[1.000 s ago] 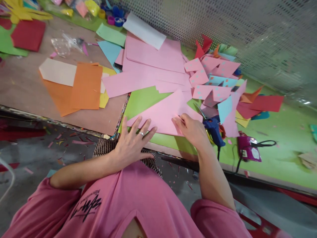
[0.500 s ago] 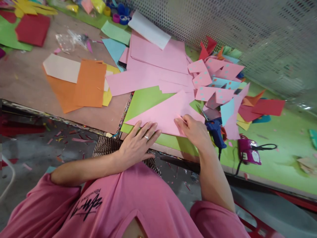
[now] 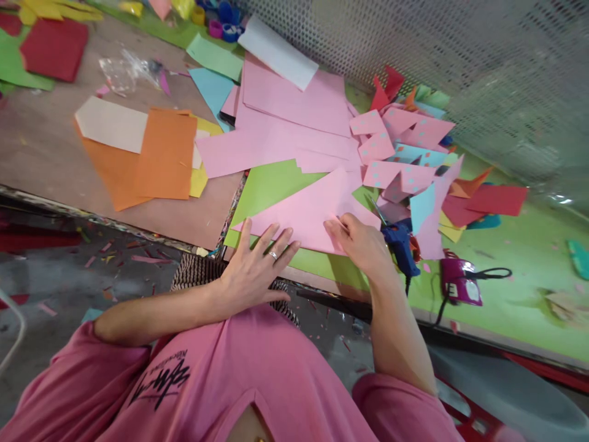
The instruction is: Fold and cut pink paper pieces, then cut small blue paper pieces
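Observation:
A folded sheet of pink paper (image 3: 304, 212) lies near the table's front edge, partly over a green sheet (image 3: 267, 181). My left hand (image 3: 255, 261) rests on its lower left edge, fingers spread and flat, a ring on one finger. Closed in a pinch, my right hand (image 3: 365, 245) presses on the right part of the pink paper. A small pink piece (image 3: 335, 218) shows at its fingertips; its kind is mostly hidden. A blue glue gun (image 3: 402, 245) lies just right of my right hand, beside the blades of scissors (image 3: 376, 207).
Orange sheets (image 3: 168, 153) lie to the left. Large pink sheets (image 3: 294, 98) are stacked behind, under a white sheet (image 3: 278, 52). Folded pink shapes (image 3: 398, 175) with blue dots are heaped at the right, near a purple corded device (image 3: 460, 282). A perforated panel (image 3: 460, 49) borders the back.
The forefinger of my left hand has straightened and moved slightly left, widening the spread. My right hand stays in place on the paper.

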A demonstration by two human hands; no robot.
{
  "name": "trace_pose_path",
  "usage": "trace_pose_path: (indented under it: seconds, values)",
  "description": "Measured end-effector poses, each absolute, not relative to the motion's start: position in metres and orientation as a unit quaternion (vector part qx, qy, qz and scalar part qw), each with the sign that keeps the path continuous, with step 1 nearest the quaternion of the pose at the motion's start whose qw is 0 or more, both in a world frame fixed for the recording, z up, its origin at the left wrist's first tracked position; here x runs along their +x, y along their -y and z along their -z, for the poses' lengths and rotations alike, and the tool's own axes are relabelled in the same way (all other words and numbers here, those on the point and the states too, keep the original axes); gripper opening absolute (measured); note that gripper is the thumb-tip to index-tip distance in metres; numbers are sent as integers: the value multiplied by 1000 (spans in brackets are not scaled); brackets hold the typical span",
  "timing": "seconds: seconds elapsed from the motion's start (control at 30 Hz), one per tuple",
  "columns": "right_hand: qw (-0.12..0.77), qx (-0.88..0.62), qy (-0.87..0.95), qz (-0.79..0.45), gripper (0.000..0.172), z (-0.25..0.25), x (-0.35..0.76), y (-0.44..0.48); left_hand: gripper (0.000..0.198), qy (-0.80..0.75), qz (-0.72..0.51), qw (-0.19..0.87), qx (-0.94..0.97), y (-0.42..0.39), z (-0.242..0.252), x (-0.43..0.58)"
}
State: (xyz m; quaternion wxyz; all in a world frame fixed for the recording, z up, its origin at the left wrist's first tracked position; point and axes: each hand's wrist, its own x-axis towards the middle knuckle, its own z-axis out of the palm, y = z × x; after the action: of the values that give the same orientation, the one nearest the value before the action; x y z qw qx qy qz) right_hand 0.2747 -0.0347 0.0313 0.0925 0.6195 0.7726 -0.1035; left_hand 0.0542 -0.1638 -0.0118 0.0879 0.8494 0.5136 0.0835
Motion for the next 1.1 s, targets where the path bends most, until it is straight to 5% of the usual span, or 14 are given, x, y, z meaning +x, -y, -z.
trace_pose_path:
  seconds: [0.9,1.1]
  values:
    - [99,622,-768,121,38,-34,275,39,93,-513,-139,43,846,169,19,55]
    - [17,606,-794,-35,38,-38,260,58,91,-512,-143,35,846,168,17,56]
